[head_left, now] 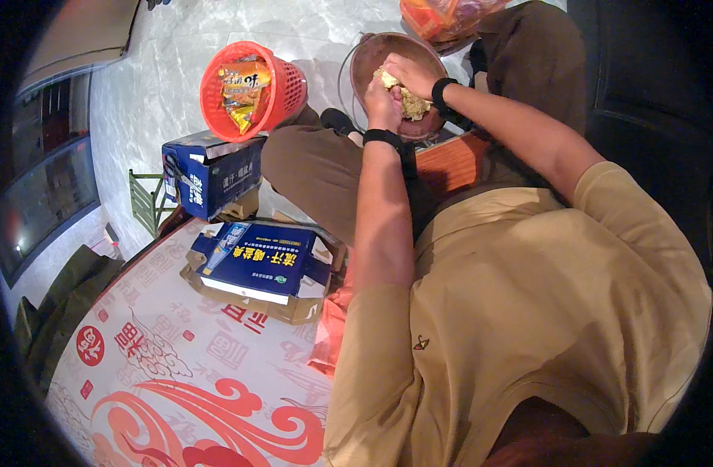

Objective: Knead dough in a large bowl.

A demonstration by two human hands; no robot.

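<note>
Both of my hands meet over a brown bucket (362, 55) with a wire handle, which stands between my legs. My left hand (384, 106) is wrapped around a pale yellow, crumbly lump (386, 77). From above, my right hand (413, 76) presses on the same lump, its fingers partly covering it. More pale yellow crumbly material (414, 107) shows just beneath my hands, over the bucket's inside; whether it joins the held lump is hidden. I cannot tell what the material is.
A red plastic basket (295, 87) holding yellow-orange packets (245, 84) stands left of the bucket. Blue cardboard boxes (234, 175) and a flattened blue carton (269, 260) lie nearer, by a red-and-white patterned tabletop (216, 350). A filled plastic bag (449, 17) sits beyond the bucket.
</note>
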